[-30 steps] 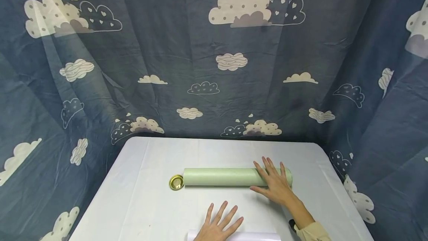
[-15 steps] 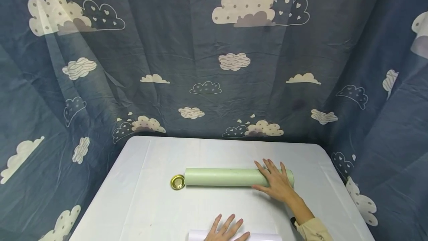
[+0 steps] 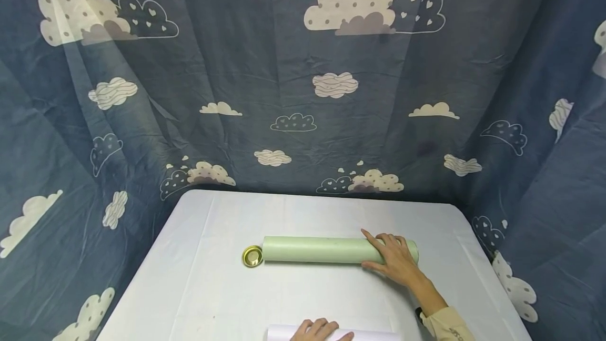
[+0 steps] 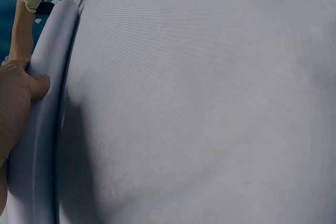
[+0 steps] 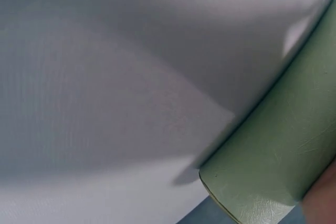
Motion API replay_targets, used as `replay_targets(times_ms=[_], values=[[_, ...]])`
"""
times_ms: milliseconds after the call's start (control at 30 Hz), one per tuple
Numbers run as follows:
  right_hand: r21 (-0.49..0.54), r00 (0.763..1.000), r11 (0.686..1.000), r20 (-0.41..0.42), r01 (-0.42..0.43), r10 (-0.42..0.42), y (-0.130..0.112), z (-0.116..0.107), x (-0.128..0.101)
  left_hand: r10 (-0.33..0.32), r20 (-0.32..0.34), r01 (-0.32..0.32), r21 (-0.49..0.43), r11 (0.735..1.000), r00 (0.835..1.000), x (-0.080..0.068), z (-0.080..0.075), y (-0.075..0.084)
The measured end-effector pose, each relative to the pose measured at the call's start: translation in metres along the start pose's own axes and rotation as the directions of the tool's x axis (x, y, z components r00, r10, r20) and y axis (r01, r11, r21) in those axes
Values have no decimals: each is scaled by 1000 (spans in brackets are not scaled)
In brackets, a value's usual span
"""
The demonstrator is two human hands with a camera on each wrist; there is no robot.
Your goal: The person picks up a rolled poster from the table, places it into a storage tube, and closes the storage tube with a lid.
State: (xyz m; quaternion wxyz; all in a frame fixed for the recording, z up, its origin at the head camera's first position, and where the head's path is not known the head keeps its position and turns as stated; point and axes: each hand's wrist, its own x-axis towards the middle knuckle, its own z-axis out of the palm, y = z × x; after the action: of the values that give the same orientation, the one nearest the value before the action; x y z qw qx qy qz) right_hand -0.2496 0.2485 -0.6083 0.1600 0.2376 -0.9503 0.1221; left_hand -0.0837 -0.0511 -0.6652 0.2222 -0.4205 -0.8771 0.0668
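Observation:
A long pale green tube (image 3: 322, 250) lies crosswise on the white-covered table (image 3: 213, 288). A small gold lid (image 3: 252, 256) sits flat at its left end. My right hand (image 3: 394, 258) lies over the tube's right end, fingers curled across the top and thumb on the near side. The right wrist view shows that end of the green tube (image 5: 273, 156) close up, with a sliver of the hand at the lower right. My left hand (image 3: 321, 328) grips a white paper roll (image 3: 369, 334) at the near table edge. In the left wrist view the thumb (image 4: 37, 86) presses on the white roll (image 4: 50, 129).
A dark blue curtain with cloud prints (image 3: 303, 93) hangs close behind and along both sides of the table. The table's rounded far corners (image 3: 189, 199) sit against it. My right sleeve cuff (image 3: 442, 325) shows at the lower right.
My left hand has drawn back toward me and its spread fingers have curled onto the white roll. My right hand's flat fingers have curled over the green tube's right end.

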Motion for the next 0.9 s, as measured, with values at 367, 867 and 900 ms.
replay_targets(times_ms=[367,867,900], values=[[55,1000,998,-2,29,-28,-2,2,-7,23,43,-21,-45,999,999,-1,4,-3],[68,1000,997,-9,22,-22,2,1,-5,10,-28,-12,-58,998,1000,6,4,-11],[70,1000,997,-17,25,-24,2,1,-6,16,-29,-17,-58,998,999,6,3,-13]])
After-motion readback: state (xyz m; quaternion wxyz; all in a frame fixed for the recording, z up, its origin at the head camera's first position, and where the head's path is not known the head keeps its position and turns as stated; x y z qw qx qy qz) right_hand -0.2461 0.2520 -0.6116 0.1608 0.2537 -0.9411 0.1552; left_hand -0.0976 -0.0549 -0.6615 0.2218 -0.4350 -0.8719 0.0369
